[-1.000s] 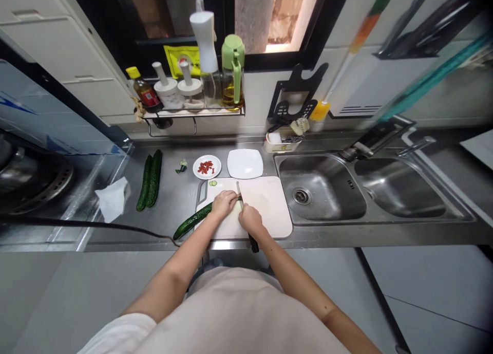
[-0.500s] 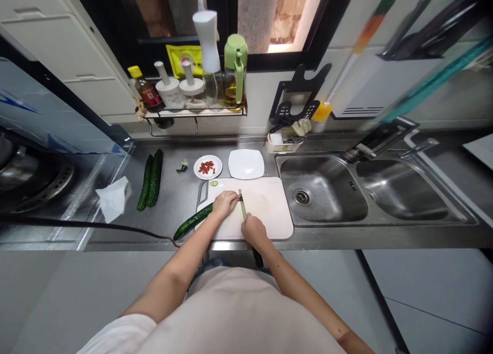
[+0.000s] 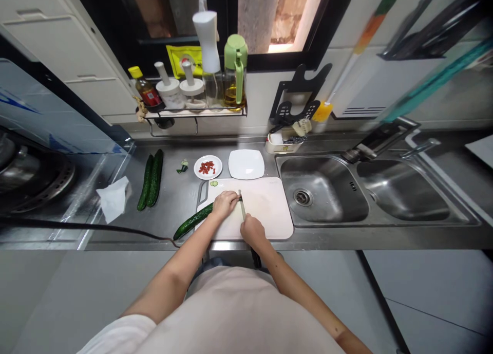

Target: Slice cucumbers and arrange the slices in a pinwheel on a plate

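A long green cucumber point(image 3: 193, 221) lies slantwise over the left side of the white cutting board point(image 3: 267, 210). My left hand point(image 3: 225, 203) is closed over its right end, covering much of it. In my right hand point(image 3: 253, 231) is a knife point(image 3: 242, 206), its blade upright against the cucumber's tip beside my left fingertips. Pale cucumber slices point(image 3: 213, 183) rest at the board's upper left. Behind the board stand a small white plate with chopped red pieces point(image 3: 207, 167) and a bare white square plate point(image 3: 246, 164).
Two whole cucumbers point(image 3: 150, 180) and a crumpled white paper point(image 3: 114, 198) lie to the left. Cucumber scraps point(image 3: 182, 166) sit behind. A dark cable point(image 3: 127, 229) crosses the front left counter. To the right is a double sink point(image 3: 327, 189); a condiment rack point(image 3: 196, 112) hangs above.
My right hand and the knife's handle have shifted very slightly left. My left hand and the cucumber stay in place.
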`<state>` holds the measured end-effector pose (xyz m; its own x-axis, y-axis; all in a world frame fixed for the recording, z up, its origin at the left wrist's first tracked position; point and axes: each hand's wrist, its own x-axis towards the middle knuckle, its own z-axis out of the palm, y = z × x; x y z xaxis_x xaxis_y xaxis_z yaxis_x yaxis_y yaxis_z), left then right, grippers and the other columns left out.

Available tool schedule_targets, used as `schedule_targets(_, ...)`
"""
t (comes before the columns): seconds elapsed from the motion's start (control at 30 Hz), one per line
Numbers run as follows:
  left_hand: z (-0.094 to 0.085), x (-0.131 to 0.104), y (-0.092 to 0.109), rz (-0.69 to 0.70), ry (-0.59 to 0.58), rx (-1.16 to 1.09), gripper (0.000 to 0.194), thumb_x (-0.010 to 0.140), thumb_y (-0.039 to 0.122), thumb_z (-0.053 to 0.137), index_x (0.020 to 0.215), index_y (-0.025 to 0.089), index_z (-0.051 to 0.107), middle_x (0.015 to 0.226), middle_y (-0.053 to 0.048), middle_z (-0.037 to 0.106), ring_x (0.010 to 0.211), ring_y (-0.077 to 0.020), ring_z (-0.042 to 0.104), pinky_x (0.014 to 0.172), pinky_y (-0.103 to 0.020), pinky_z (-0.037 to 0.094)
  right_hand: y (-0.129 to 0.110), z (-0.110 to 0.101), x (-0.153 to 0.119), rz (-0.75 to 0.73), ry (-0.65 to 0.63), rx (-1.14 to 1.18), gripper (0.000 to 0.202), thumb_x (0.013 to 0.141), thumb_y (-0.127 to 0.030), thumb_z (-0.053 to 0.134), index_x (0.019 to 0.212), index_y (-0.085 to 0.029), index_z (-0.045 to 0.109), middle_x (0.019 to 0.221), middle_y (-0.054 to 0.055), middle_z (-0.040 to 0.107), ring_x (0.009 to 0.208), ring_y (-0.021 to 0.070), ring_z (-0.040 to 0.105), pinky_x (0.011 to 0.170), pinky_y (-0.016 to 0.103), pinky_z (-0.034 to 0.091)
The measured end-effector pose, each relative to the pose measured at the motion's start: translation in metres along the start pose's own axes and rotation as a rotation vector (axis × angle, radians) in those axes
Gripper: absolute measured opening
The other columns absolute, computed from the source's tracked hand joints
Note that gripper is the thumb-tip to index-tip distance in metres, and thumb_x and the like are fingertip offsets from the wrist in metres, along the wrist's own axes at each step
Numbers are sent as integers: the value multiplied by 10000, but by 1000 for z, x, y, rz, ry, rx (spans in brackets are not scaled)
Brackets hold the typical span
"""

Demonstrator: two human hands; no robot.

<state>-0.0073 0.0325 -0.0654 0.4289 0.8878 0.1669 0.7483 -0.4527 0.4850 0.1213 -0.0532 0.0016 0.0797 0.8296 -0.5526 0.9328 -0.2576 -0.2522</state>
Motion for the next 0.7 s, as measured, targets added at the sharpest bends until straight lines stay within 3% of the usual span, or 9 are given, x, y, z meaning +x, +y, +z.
schedule_targets(0.7, -1, 0, 1, -40, -18, 5, 198, 909, 279, 488, 930, 238, 681, 1003, -29, 678, 955, -179, 575, 834, -297, 460, -12, -6, 28, -10, 73, 43, 312, 904, -161, 371, 1159, -102, 540, 1083, 192, 656, 1046, 248, 623, 816, 313, 452)
